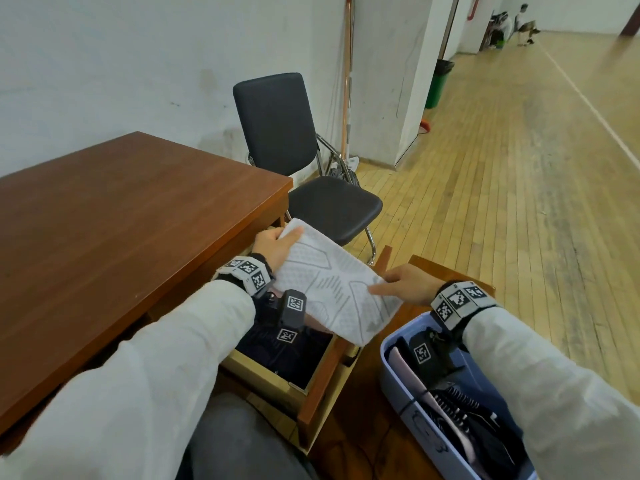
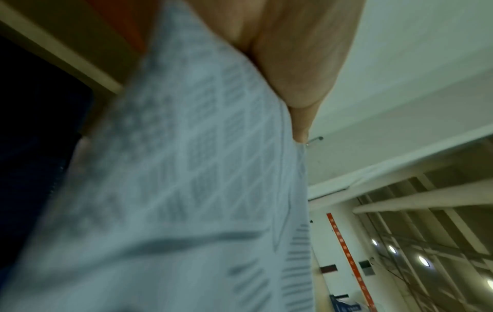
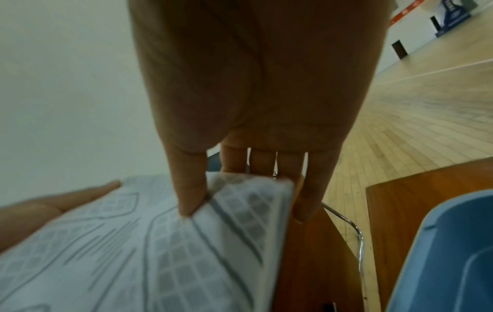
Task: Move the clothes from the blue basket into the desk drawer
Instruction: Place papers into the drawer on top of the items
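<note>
A folded white patterned garment [image 1: 334,285] is pinched at its far edge by the left hand [image 1: 273,244] and at its near-right edge by the right hand [image 1: 405,284], thumb on top and fingers beneath. It is held above the open desk drawer [image 1: 277,379], where dark clothing [image 1: 277,351] already lies. The blue basket [image 1: 398,379], just to the right, holds more dark clothes.

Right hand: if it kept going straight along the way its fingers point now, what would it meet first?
The right hand points left across the open drawer, pinching the folded white garment. Carried on, it would probably reach the left hand on the far edge, though depth is unclear.
</note>
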### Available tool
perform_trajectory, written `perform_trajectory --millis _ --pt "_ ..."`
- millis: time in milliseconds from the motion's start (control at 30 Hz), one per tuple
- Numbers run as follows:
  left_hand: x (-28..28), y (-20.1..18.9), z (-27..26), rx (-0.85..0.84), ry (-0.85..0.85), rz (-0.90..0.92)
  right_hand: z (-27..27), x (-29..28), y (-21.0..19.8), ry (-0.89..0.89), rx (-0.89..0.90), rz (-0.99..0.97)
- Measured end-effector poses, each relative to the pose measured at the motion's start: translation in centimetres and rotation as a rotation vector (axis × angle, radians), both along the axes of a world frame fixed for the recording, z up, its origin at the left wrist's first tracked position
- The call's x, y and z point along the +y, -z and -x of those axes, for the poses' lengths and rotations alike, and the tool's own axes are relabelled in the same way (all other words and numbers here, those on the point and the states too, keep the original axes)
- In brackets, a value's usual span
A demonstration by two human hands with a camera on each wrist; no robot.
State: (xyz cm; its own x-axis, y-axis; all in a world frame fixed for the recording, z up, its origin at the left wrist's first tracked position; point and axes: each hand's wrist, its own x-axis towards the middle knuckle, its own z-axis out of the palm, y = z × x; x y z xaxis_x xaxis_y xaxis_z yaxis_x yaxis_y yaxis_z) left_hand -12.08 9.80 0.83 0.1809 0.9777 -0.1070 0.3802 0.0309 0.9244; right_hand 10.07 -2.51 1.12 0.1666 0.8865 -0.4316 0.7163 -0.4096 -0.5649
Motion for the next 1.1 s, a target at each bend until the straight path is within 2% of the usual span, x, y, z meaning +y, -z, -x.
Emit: perform_trajectory --millis 133,267,300,367,433,500,667,867,1100 --pt "1.7 0.9 0.9 0.025 -0.141 0.029 0.2 1.4 -0.7 0.108 0.141 -0.072" --pt "3.2 1.5 1.1 0.008 -0.262 0.165 1.7 4.1 -0.8 0.123 0.074 -0.127" --pt "3.4 1.4 1.1 -0.052 -0.287 0.19 2.1 4.9 -0.4 0.154 0.079 -0.126" --pt "4.1 2.2 1.0 -0.054 -0.286 0.192 3.0 6.3 0.4 0.212 0.079 -0.124" --pt "4.9 3.6 1.0 0.077 -0.229 0.165 3.5 7.5 1.5 0.2 0.082 -0.112" --pt "6.1 5.7 1.1 0.157 -0.198 0.13 4.0 8.4 2.7 0.133 0.054 -0.094" --pt "8.2 9.8 0.5 0.28 -0.092 0.134 4.1 10.3 6.0 -0.054 -0.155 -0.077" --pt "9.4 12.9 -0.4 0.304 -0.002 0.193 4.1 12.8 8.9 -0.279 -0.399 0.082" --pt "9.9 14.8 -1.0 0.309 0.019 0.255 4.0 13.6 10.4 -0.445 -0.538 0.196"
